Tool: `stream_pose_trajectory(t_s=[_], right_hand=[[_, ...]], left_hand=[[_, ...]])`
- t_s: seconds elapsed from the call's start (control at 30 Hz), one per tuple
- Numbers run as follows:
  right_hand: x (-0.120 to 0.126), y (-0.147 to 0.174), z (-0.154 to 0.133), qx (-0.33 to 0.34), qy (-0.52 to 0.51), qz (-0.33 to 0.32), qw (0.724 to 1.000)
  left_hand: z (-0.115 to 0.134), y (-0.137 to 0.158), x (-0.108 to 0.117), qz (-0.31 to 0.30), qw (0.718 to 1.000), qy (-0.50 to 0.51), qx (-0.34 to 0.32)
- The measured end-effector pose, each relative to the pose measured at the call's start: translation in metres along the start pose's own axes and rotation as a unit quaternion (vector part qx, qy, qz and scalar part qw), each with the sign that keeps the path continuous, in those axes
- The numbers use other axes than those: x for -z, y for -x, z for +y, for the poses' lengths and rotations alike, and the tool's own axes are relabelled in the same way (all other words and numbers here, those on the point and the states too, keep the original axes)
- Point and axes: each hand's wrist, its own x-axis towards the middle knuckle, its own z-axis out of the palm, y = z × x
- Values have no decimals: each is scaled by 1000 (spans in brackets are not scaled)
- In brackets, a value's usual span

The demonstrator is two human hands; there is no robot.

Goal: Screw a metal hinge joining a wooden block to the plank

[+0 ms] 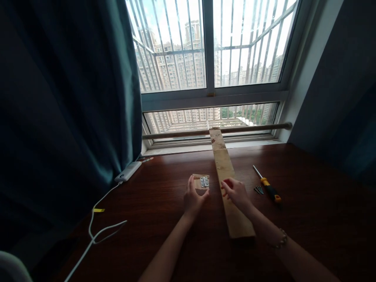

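Note:
My left hand (pixel 194 200) grips a small wooden block (pixel 197 181) by its edges, thumb on the near right side and fingers on the left. A silver hinge (pixel 205 181) with screw holes lies flat on the block's right part. To the right, my right hand (pixel 235 191) hovers at the long wooden plank (pixel 225 164), covering part of it. Its fingers are curled in toward the thumb, and whatever they may pinch is too small to make out. Several dark screws (pixel 259 190) lie right of that hand, beside a yellow and black screwdriver (pixel 268 186).
The plank runs across the brown table (pixel 164 184) toward the window, its far end by a horizontal rail (pixel 252 128). A white power strip (pixel 128 172) with a white cable (pixel 91 227) lies on the left, near a dark blue curtain (pixel 117 98).

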Motion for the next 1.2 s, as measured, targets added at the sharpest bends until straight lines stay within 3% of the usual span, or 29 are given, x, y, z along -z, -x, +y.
stream_pose_trajectory(t_s=[0.17, 0.33, 0.43, 0.57, 0.63, 0.7, 0.8, 0.9, 1.0, 1.2], right_hand=[[-44, -27, -2, -104, 1, -73, 992], [-53, -41, 1, -133, -164, -118, 970], [-51, -45, 0, -124, -233, -133, 955], [-49, -52, 4, -113, -253, -144, 950], [-48, -58, 7, -103, -216, -141, 961], [-45, -63, 9, -90, -148, -130, 976], [-36, -67, 8, -7, 12, -46, 999], [-25, -68, 3, 164, 178, 62, 968], [-17, -69, 3, 289, 269, 32, 918], [-16, -77, 19, 327, 362, -16, 873]], left_hand=[[17, 8, -1, 20, 999, 47, 12], [8, 1, -2, 45, 988, 144, 45], [0, -6, -6, 68, 934, 315, 152], [1, -15, -11, -26, 844, 453, 286], [7, -22, -16, -29, 827, 466, 314], [15, -29, -25, 20, 820, 464, 336], [24, -42, -45, 72, 807, 463, 360], [28, -53, -68, 99, 799, 463, 371], [31, -62, -86, 112, 786, 466, 390], [31, -67, -98, 114, 759, 467, 440]])
